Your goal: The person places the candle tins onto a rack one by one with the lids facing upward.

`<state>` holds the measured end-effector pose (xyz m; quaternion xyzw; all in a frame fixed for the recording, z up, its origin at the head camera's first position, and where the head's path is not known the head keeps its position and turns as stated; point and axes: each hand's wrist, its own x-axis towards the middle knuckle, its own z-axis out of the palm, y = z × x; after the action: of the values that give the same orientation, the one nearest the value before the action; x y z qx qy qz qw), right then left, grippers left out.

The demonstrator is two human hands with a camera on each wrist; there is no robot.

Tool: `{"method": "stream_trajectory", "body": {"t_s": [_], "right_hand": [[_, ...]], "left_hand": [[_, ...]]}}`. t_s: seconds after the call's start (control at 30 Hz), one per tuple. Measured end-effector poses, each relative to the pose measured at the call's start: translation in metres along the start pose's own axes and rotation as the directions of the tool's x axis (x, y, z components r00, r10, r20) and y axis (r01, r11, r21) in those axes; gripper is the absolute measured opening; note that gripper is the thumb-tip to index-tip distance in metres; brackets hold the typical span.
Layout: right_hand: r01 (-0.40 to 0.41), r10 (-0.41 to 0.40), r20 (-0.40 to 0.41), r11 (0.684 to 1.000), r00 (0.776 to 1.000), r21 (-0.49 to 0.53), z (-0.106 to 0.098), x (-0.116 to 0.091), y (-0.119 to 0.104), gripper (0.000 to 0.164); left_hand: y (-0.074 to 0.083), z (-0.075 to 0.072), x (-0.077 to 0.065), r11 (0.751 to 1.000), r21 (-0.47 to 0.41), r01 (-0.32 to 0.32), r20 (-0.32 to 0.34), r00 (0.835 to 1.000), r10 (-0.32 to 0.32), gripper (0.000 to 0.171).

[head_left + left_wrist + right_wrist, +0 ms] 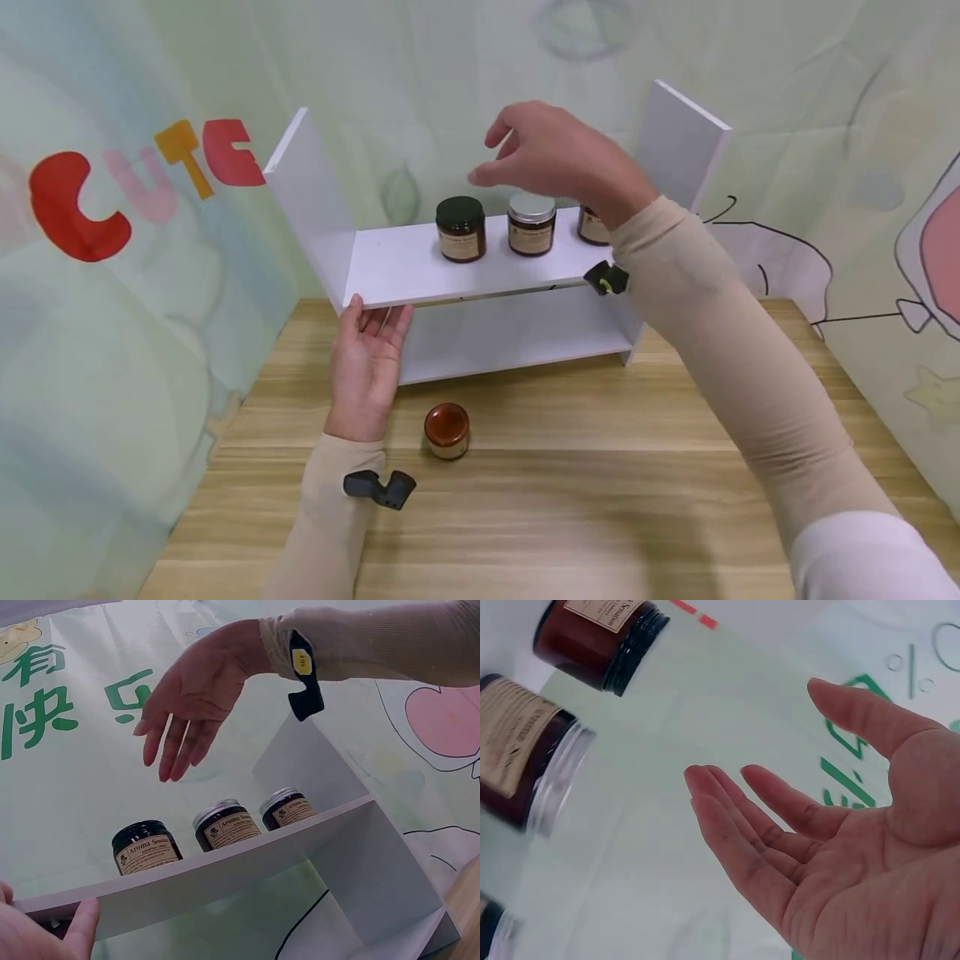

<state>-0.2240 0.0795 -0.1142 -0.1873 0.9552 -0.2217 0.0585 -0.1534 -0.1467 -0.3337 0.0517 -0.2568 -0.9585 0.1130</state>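
Note:
A white two-tier shelf (405,287) bears a row of dark jars with tan labels. From left to right stand a black-lidded jar (461,232), a silver-lidded jar (531,227) and a third jar (593,227), partly behind the right arm in the head view. My left hand (367,367) grips the upper board's front edge at its left end, thumb at the edge and fingers beneath. Above the jars hangs my right hand (562,154), fingers loosely bent and holding nothing; the right wrist view shows its bare palm (855,862).
An amber jar (447,432) sits on the wooden table (570,500) in front of the shelf, just right of the left wrist. Upright side panels (686,142) bound the shelf. A printed cloth (405,100) hangs close behind and on both sides.

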Motion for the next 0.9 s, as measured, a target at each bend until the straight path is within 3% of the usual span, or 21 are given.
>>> {"method": "stream_trajectory", "body": {"t_s": [0.23, 0.6, 0.77, 0.9], "right_hand": [[0.055, -0.047, -0.069, 0.991, 0.997, 0.121, 0.017, -0.037, 0.043, 0.061], [0.105, -0.049, -0.164, 0.930, 0.985, 0.353, 0.078, -0.078, 0.101, 0.047], [0.118, -0.062, -0.126, 0.854, 0.990, 0.507, 0.104, -0.090, 0.121, 0.049], [0.148, -0.132, -0.074, 0.737, 0.988, 0.659, 0.126, -0.093, 0.136, 0.051]], "left_hand": [[0.001, -0.002, 0.003, 1.000, -0.010, -0.001, -0.019, 1.000, 0.001, 0.034], [0.006, -0.004, 0.001, 1.000, -0.016, -0.002, -0.018, 1.000, 0.002, 0.034], [0.006, -0.005, 0.001, 1.000, -0.007, 0.001, -0.012, 1.000, -0.001, 0.038], [0.006, -0.005, 0.001, 1.000, -0.015, -0.001, -0.003, 1.000, 0.001, 0.039]]}}
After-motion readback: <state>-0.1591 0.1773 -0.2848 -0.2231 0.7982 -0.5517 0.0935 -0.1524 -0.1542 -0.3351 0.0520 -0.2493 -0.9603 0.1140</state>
